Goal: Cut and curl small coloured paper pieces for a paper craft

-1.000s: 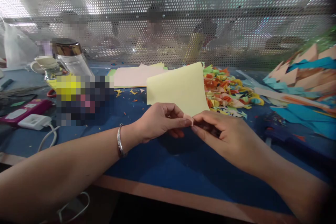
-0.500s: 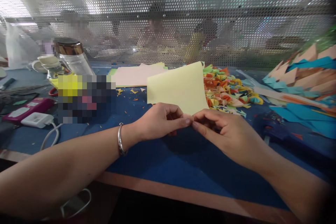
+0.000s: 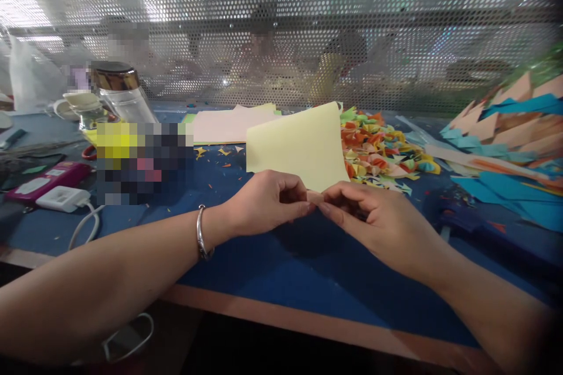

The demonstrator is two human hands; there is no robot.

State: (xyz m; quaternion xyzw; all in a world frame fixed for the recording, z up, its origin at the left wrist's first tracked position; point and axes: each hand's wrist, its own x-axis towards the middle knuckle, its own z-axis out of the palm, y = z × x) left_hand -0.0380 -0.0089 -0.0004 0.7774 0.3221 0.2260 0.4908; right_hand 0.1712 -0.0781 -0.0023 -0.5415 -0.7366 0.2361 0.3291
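Observation:
My left hand (image 3: 266,202) and my right hand (image 3: 373,222) meet fingertip to fingertip above the blue table (image 3: 281,269). Both pinch a small pink paper piece (image 3: 314,195), of which only a sliver shows between the fingers. A pale yellow sheet (image 3: 294,146) stands curled just behind the hands. It is unclear whether either hand touches that sheet. A silver bangle (image 3: 201,240) sits on my left wrist.
A heap of small folded coloured paper pieces (image 3: 382,149) lies behind the right hand. Blue and orange paper constructions (image 3: 505,129) fill the far right. Flat sheets (image 3: 224,126), a glass jar (image 3: 118,91), a white charger (image 3: 61,198) with cable and a pink device (image 3: 41,181) sit left. A perforated screen (image 3: 281,29) closes the back.
The pink piece stood up visibly between the fingertips a second ago; now the fingers have closed over it more. Both hands have stayed in place.

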